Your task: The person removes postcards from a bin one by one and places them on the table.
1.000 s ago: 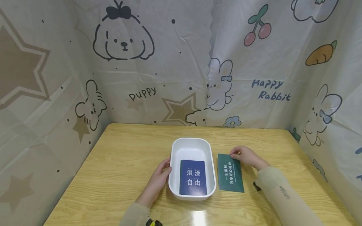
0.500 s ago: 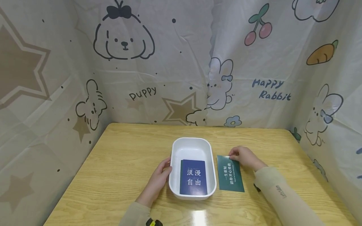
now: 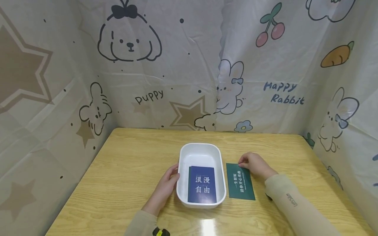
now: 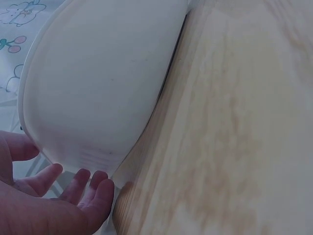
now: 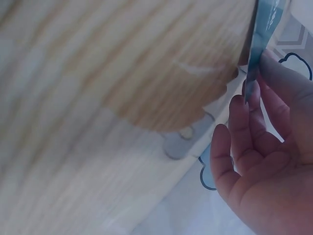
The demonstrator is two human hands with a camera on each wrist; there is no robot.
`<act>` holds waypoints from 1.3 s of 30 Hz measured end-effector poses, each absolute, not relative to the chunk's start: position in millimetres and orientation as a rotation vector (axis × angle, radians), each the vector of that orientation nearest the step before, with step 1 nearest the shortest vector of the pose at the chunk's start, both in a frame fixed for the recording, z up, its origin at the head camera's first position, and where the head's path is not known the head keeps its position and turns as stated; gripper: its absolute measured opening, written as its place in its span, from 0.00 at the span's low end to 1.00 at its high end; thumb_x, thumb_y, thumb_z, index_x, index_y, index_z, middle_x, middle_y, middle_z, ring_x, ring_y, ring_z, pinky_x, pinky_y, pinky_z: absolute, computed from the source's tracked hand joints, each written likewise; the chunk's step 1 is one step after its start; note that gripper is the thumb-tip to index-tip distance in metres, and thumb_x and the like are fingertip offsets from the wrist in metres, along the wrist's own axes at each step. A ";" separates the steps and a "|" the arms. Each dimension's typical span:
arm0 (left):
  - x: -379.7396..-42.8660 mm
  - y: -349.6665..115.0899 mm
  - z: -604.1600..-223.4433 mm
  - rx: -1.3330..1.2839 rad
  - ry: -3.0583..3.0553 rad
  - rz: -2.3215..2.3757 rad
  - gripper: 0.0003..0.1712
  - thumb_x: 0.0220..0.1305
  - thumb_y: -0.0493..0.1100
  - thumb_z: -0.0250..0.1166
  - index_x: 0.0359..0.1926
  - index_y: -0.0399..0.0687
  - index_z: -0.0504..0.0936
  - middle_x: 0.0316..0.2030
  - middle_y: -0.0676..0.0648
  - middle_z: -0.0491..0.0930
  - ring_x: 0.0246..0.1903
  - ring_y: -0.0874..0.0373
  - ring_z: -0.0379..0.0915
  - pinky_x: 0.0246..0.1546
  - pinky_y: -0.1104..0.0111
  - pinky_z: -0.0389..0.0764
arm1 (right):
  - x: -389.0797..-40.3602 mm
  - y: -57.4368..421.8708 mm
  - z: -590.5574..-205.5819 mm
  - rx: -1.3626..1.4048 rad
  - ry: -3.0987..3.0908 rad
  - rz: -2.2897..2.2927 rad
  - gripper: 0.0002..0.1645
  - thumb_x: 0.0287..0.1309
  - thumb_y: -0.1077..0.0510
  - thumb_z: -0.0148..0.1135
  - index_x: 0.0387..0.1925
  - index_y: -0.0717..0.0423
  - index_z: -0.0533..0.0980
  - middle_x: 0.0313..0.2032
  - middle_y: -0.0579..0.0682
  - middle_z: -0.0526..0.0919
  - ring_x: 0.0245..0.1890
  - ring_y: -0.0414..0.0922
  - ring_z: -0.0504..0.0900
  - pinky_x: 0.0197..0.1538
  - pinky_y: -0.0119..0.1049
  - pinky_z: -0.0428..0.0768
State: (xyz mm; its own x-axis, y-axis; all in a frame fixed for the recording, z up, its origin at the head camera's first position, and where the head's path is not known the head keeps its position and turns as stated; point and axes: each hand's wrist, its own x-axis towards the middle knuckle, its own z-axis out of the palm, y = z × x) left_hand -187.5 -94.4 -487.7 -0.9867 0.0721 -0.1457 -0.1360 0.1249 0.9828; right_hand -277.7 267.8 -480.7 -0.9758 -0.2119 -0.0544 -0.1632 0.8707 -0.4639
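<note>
A white plastic box (image 3: 202, 206) stands at the middle of the table. Inside it lies a dark blue card (image 3: 202, 193) with white characters, a green edge showing beneath at its left. My left hand (image 3: 166, 185) rests against the box's left side; the left wrist view shows relaxed fingers (image 4: 100, 196) at the outer wall and the thumb by the rim. To the right of the box is a dark green card (image 3: 240, 190) with white writing. My right hand (image 3: 256, 165) pinches its far edge between thumb and fingertips; in the right wrist view the card (image 5: 264, 34) is seen almost edge-on.
The wooden table (image 3: 133, 157) reaches back to a printed cloth (image 3: 189, 65) with animals and stars, which also hangs on both sides. A dark band (image 3: 268, 196) shows under the right sleeve, and a black and yellow one (image 3: 160, 232) at the left sleeve.
The green card's far edge has come slightly nearer to me, and my right hand has shifted a little to the left with it. My left hand and the box stay in place.
</note>
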 end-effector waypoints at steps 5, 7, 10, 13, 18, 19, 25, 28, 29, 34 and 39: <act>-188.0 -93.6 -487.8 -0.076 2.241 1.972 0.27 0.70 0.47 0.51 0.68 0.53 0.65 0.64 0.37 0.67 0.62 0.43 0.61 0.64 0.47 0.66 | -276.8 265.2 -479.9 -0.285 2.960 -0.678 0.03 0.54 0.58 0.67 0.28 0.52 0.80 0.29 0.48 0.80 0.31 0.45 0.74 0.41 0.44 0.79; -188.0 -93.3 -488.0 -0.082 2.242 1.971 0.26 0.70 0.47 0.51 0.68 0.52 0.65 0.64 0.37 0.67 0.62 0.44 0.61 0.64 0.47 0.66 | -276.0 264.5 -479.5 -0.292 2.972 -0.657 0.03 0.54 0.58 0.67 0.28 0.51 0.80 0.29 0.49 0.80 0.31 0.46 0.74 0.41 0.45 0.79; -187.7 -93.1 -488.1 -0.081 2.242 1.971 0.26 0.70 0.46 0.51 0.68 0.52 0.65 0.64 0.37 0.67 0.62 0.44 0.61 0.64 0.47 0.66 | -275.1 263.9 -479.8 -0.288 2.989 -0.632 0.03 0.54 0.58 0.66 0.28 0.50 0.79 0.30 0.49 0.80 0.32 0.45 0.74 0.42 0.45 0.80; -187.4 -93.3 -488.2 -0.072 2.241 1.974 0.26 0.70 0.46 0.51 0.68 0.52 0.65 0.64 0.36 0.67 0.62 0.44 0.62 0.64 0.47 0.66 | -274.5 262.8 -479.8 -0.298 3.016 -0.607 0.03 0.56 0.57 0.65 0.28 0.50 0.79 0.30 0.49 0.79 0.31 0.45 0.74 0.40 0.44 0.80; -187.6 -93.4 -488.0 -0.067 2.236 1.984 0.26 0.70 0.46 0.51 0.68 0.51 0.64 0.64 0.36 0.67 0.61 0.44 0.62 0.63 0.47 0.67 | -272.6 254.3 -473.8 -0.297 3.088 -0.613 0.06 0.59 0.54 0.62 0.33 0.51 0.78 0.30 0.50 0.76 0.29 0.46 0.73 0.34 0.41 0.78; -187.6 -93.3 -488.0 -0.067 2.235 1.986 0.26 0.70 0.46 0.51 0.68 0.51 0.64 0.64 0.36 0.67 0.61 0.44 0.62 0.63 0.47 0.67 | -271.6 251.3 -470.9 -0.297 3.105 -0.626 0.07 0.60 0.53 0.61 0.34 0.52 0.78 0.30 0.51 0.76 0.29 0.46 0.73 0.33 0.40 0.78; -186.4 -93.7 -486.5 -0.071 2.238 1.974 0.27 0.71 0.46 0.50 0.69 0.52 0.64 0.64 0.36 0.67 0.62 0.44 0.62 0.63 0.47 0.67 | -262.2 224.2 -449.6 -0.375 3.178 -0.710 0.09 0.61 0.52 0.60 0.39 0.53 0.78 0.33 0.50 0.76 0.32 0.46 0.73 0.35 0.41 0.80; -185.9 -93.9 -485.6 -0.068 2.238 1.977 0.27 0.71 0.46 0.51 0.69 0.51 0.64 0.64 0.36 0.67 0.62 0.43 0.62 0.63 0.46 0.67 | -256.0 208.7 -441.6 -0.501 3.189 -0.730 0.09 0.61 0.53 0.61 0.38 0.53 0.80 0.33 0.49 0.77 0.32 0.44 0.74 0.35 0.41 0.81; -185.9 -94.0 -485.6 -0.067 2.236 1.978 0.27 0.70 0.47 0.51 0.69 0.51 0.64 0.64 0.36 0.67 0.62 0.43 0.62 0.63 0.46 0.67 | -253.6 203.5 -439.3 -0.549 3.185 -0.734 0.08 0.60 0.54 0.61 0.38 0.54 0.80 0.33 0.49 0.78 0.32 0.44 0.74 0.35 0.41 0.81; -186.5 -94.0 -486.3 -0.070 2.234 1.976 0.27 0.70 0.48 0.51 0.68 0.52 0.64 0.65 0.36 0.67 0.62 0.43 0.61 0.63 0.46 0.67 | -242.6 179.9 -432.7 -0.783 3.150 -0.666 0.07 0.56 0.56 0.65 0.35 0.54 0.82 0.31 0.47 0.80 0.32 0.42 0.74 0.37 0.40 0.81; -187.4 -94.2 -488.9 -0.065 2.238 1.982 0.27 0.70 0.47 0.51 0.68 0.51 0.65 0.65 0.36 0.67 0.63 0.43 0.61 0.64 0.46 0.66 | -236.3 164.1 -432.9 -0.935 3.084 -0.495 0.11 0.52 0.53 0.69 0.37 0.54 0.83 0.32 0.48 0.83 0.36 0.43 0.76 0.43 0.43 0.81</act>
State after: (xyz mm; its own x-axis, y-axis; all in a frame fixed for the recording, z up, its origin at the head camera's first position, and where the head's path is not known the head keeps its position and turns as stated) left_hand -187.4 -94.2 -488.9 -0.9876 0.0675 -0.1417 -0.1324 0.1257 0.9832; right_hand -236.3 164.1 -432.9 -0.8291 -0.5225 0.1990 -0.5585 0.7902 -0.2522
